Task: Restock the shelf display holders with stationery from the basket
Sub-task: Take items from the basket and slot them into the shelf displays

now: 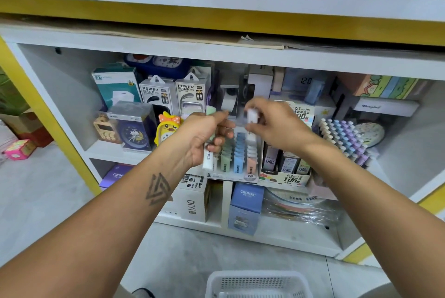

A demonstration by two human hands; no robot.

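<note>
My left hand (204, 136) grips a bunch of small flat lead cases (208, 158), white and pale green, in front of the shelf. My right hand (277, 126) pinches one white case (251, 116) just above the display holder (237, 172). That holder stands on the middle shelf and has rows of green, blue, white and pink cases in it. The white perforated basket (257, 284) sits on the floor at the bottom edge of the view; what it contains is hidden.
A second holder of dark lead boxes (284, 165) stands right of the first, then a rack of pastel capped pens (344, 138). Power bank boxes (175, 95) and clocks (134, 134) fill the left shelf. A blue box (245, 208) stands below.
</note>
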